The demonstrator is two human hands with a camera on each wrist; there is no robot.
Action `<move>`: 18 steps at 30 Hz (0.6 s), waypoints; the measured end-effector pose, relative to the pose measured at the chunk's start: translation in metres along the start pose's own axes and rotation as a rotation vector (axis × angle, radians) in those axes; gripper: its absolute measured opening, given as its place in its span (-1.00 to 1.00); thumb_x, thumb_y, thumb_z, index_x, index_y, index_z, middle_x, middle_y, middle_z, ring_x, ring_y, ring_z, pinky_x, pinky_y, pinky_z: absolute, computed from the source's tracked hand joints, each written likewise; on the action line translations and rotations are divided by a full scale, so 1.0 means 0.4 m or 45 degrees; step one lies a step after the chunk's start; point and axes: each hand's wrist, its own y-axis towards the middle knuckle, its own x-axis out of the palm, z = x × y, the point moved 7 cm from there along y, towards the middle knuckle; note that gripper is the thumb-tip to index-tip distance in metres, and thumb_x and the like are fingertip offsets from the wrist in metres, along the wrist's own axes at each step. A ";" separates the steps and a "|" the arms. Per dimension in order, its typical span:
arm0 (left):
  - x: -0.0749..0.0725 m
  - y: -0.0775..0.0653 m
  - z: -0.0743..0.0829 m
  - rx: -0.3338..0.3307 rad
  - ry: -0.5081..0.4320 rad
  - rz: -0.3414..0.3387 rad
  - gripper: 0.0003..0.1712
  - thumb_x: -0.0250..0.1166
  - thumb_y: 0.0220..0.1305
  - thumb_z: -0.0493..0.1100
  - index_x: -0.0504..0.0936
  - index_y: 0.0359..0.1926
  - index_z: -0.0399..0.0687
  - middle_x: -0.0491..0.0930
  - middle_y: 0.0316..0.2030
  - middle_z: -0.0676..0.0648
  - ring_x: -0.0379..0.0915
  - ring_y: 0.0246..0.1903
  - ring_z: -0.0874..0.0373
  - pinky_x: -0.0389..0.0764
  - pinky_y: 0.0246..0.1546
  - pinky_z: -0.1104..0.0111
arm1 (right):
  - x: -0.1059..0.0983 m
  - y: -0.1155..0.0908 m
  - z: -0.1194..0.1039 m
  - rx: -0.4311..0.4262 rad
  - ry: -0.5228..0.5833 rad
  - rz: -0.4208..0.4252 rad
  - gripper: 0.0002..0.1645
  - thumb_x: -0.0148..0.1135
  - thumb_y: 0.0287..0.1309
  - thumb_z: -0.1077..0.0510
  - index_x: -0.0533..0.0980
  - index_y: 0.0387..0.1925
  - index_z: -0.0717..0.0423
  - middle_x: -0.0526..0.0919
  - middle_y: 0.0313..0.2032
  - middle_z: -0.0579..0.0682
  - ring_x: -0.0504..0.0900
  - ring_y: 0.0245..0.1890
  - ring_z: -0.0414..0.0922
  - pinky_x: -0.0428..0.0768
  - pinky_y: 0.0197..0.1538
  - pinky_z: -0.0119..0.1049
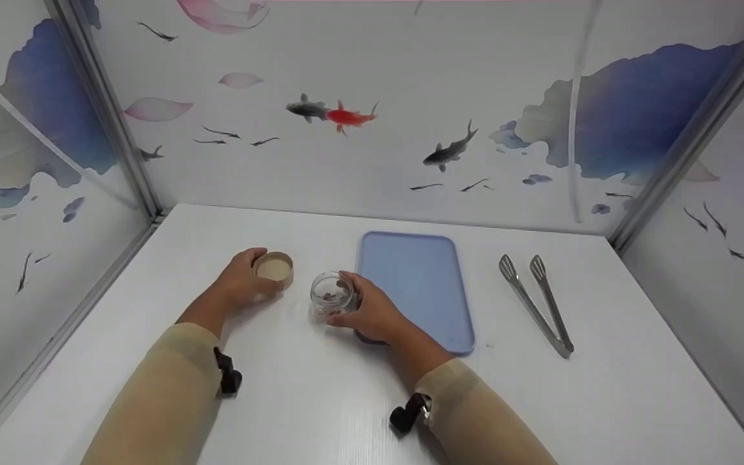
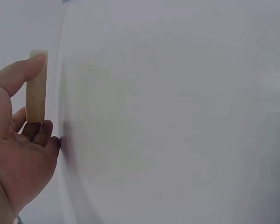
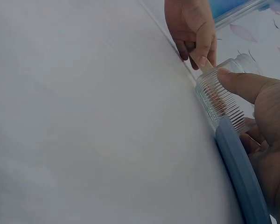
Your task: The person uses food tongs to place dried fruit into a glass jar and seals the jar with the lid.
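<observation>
My left hand (image 1: 241,282) grips a round, light wooden jar lid (image 1: 274,267) by its edge, the lid's inner side facing up in the head view. In the left wrist view the lid (image 2: 36,93) appears edge-on between thumb and fingers. With thumb and fingers around its side, my right hand (image 1: 375,311) holds a clear glass jar (image 1: 331,290) upright, its mouth uncovered. Ribbed glass shows in the right wrist view, with small reddish-brown bits (image 3: 215,99) low inside the jar.
A blue rectangular tray (image 1: 414,278) lies just right of the jar, partly under the right hand and forearm. Farther right, metal tongs (image 1: 543,310) lie spread on the white table (image 1: 320,400). Printed panels (image 1: 372,161) stand at the back and both sides.
</observation>
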 end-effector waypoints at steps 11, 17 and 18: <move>0.002 -0.046 0.039 0.060 -0.147 0.079 0.16 0.61 0.14 -0.03 0.15 0.65 0.01 0.26 0.58 -0.16 0.21 0.57 -0.16 0.28 0.62 -0.12 | -0.003 -0.001 -0.007 -0.065 0.074 0.045 0.10 0.75 0.00 0.00 0.37 0.55 -0.16 0.60 0.37 -0.08 0.57 0.34 -0.04 0.52 0.47 0.05; 0.023 -0.083 0.070 0.129 -0.210 0.067 0.13 0.62 0.13 -0.11 0.20 0.62 0.06 0.29 0.58 -0.14 0.26 0.55 -0.14 0.34 0.59 -0.11 | -0.013 -0.006 -0.015 -0.088 0.121 0.105 0.14 0.74 -0.01 -0.13 0.34 0.56 -0.19 0.59 0.38 -0.08 0.60 0.25 -0.04 0.61 0.35 0.00; 0.027 -0.088 0.074 0.138 -0.220 0.064 0.12 0.62 0.13 -0.11 0.20 0.62 0.06 0.30 0.57 -0.13 0.27 0.55 -0.14 0.34 0.59 -0.10 | -0.014 -0.008 -0.015 -0.090 0.123 0.118 0.15 0.74 -0.01 -0.15 0.34 0.56 -0.19 0.59 0.37 -0.09 0.60 0.22 -0.05 0.63 0.30 -0.03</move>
